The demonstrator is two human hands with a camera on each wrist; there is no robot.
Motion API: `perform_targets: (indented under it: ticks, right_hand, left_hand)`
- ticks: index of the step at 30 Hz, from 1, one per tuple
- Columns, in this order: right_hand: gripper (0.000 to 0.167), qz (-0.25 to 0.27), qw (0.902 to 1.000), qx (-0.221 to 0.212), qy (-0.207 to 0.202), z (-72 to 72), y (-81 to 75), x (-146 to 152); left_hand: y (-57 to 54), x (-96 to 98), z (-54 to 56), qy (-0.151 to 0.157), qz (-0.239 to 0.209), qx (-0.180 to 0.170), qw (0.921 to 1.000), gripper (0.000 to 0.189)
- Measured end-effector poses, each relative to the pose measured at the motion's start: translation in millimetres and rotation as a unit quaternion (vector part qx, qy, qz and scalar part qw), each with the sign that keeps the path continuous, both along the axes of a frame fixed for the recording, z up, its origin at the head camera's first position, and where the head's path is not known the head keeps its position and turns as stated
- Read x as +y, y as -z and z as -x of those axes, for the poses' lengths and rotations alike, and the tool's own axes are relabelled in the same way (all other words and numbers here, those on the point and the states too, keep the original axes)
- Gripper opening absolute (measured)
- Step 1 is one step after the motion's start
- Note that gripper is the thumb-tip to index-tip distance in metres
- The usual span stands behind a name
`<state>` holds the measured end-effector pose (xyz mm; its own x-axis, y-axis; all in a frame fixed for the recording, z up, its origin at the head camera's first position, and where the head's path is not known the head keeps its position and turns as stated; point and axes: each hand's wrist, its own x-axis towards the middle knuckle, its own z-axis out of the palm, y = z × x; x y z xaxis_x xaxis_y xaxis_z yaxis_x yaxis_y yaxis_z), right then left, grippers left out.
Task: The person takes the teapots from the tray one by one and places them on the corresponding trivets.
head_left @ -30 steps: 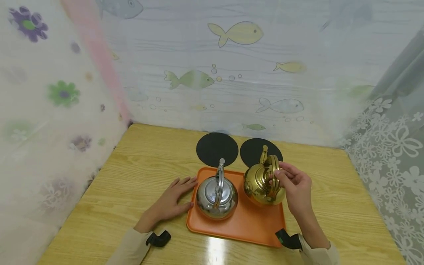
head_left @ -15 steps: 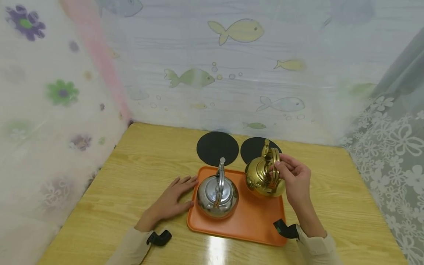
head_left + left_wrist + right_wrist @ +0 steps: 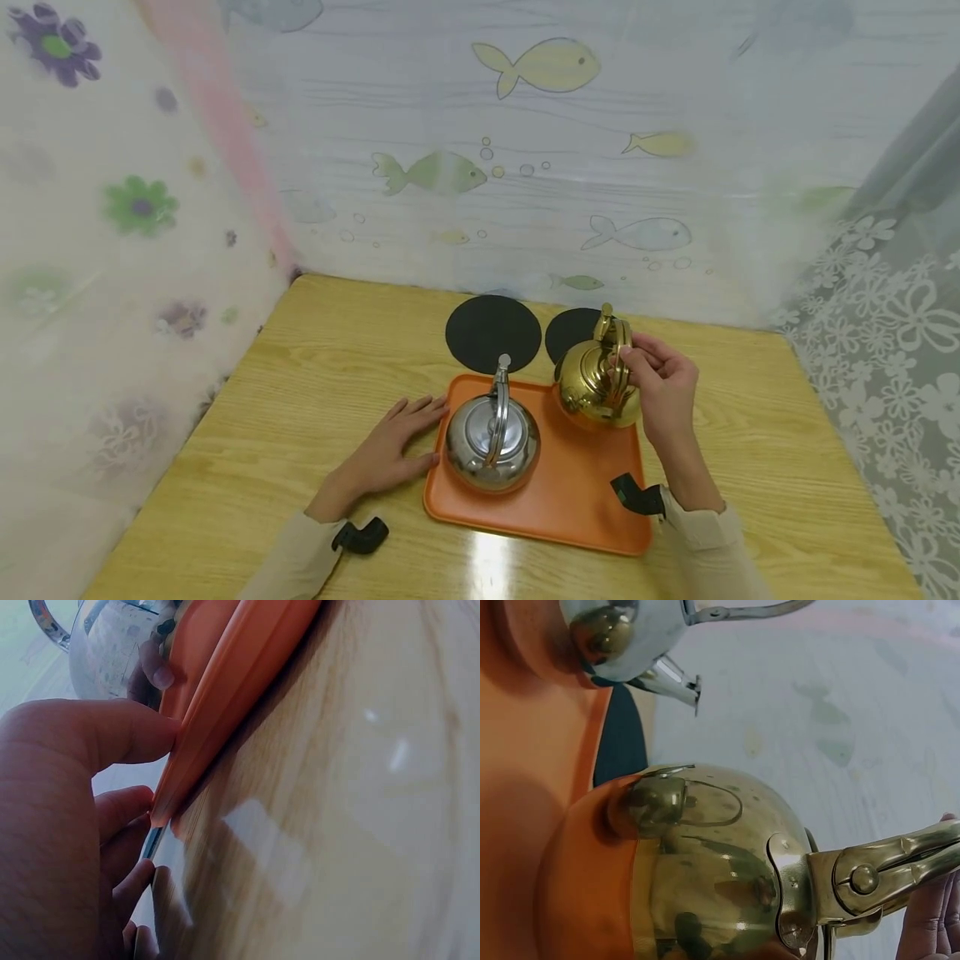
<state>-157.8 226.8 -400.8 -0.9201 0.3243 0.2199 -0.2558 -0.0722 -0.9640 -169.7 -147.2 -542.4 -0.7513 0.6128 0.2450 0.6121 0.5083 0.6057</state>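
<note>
My right hand grips the top handle of a shiny gold teapot. The gold pot hangs over the back right part of the orange tray, its spout pointing toward the back. In the right wrist view its rounded side and handle hinge fill the lower part. A silver teapot stands on the tray's left half, handle up and spout to the back. My left hand lies on the table at the tray's left edge, fingers spread. In the left wrist view the thumb touches the tray's rim.
Behind the tray lie two round black mats: the left mat in full view, the right mat partly covered by the gold pot. The wooden table meets a fish-print curtain at the back.
My right hand has raised and carried the gold teapot toward the back, so more of the tray's front right shows. The left hand and silver teapot have stayed in place.
</note>
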Motion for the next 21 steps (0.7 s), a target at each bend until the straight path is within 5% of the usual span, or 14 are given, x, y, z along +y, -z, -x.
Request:
perform_targets:
  ticks: [21]
  right_hand:
    - [0.03, 0.011, 0.9997, 0.015, 0.016, 48.2, 10.5, 7.3]
  left_hand:
    - [-1.0, -0.3, -0.6, -0.001, 0.001, -0.001, 1.0, 0.067]
